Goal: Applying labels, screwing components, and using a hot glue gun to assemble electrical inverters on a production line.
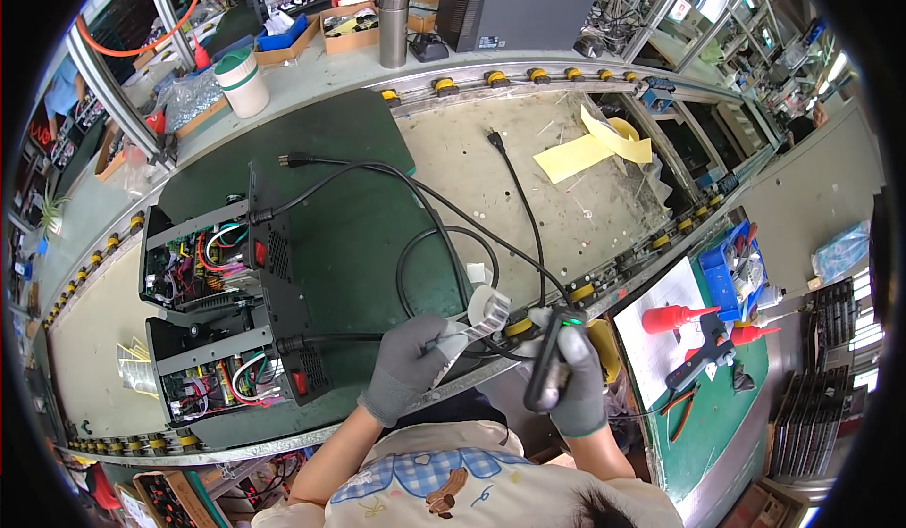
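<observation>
My gloved left hand (pixel 404 368) is closed on a roll of white labels (pixel 488 309), its loose strip running down past the fingers. In my gloved right hand (pixel 580 382) is a black handheld scanner (pixel 543 377) with a small green light, held upright just right of the labels. Two open-sided black machine units (pixel 217 259) lie left of my hands, circuit boards and coloured wires showing, each with a red switch. A black power cord (pixel 354 337) runs from the nearer unit toward my left hand and passes partly behind it.
The units rest on a dark green board (pixel 359 207) on the roller conveyor. Curled yellow paper (pixel 576 157) and a cord plug (pixel 497 141) lie beyond. At right, a side table holds red-capped bottles (pixel 670 318), a glue gun (pixel 698 358), pliers (pixel 681 415) and a blue bin (pixel 725 278).
</observation>
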`<state>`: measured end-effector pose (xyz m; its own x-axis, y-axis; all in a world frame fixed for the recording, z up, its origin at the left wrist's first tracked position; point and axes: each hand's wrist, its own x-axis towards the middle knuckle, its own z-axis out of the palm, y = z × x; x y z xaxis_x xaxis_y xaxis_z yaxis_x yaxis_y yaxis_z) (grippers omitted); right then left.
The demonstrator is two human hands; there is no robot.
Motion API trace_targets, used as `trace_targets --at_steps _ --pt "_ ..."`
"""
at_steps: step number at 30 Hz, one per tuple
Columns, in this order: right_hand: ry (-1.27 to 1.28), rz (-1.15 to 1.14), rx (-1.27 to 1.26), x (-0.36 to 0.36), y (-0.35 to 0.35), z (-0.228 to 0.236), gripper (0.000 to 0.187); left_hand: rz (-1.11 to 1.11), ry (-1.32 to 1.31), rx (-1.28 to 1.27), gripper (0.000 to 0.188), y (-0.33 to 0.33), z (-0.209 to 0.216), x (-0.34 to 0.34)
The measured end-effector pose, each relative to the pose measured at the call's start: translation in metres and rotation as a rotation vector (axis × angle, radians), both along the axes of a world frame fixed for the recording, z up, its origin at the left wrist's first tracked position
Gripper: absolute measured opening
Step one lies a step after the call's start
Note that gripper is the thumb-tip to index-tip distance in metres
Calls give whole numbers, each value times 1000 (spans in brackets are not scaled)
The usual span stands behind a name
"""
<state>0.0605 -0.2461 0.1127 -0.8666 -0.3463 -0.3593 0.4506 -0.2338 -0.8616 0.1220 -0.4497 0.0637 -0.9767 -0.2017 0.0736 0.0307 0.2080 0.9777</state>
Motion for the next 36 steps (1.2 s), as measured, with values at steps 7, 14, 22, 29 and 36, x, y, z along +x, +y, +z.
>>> trace_targets --at_steps 7,14,22,29,36 --pt "-451 483 -70 18 6 17 48 4 -30 30 15 2 4 -2" --pt "-530 569 -44 20 -17 11 44 3 -6 72 16 4 -3 -1" --pt "-499 532 -19 20 -18 10 43 32 -6 91 17 1 -5 -1" --pt "-499 435 -8 26 -25 15 40 31 -37 114 16 3 -8 -2" --pt "-465 468 19 21 -15 17 43 36 -29 136 16 1 -10 -1"
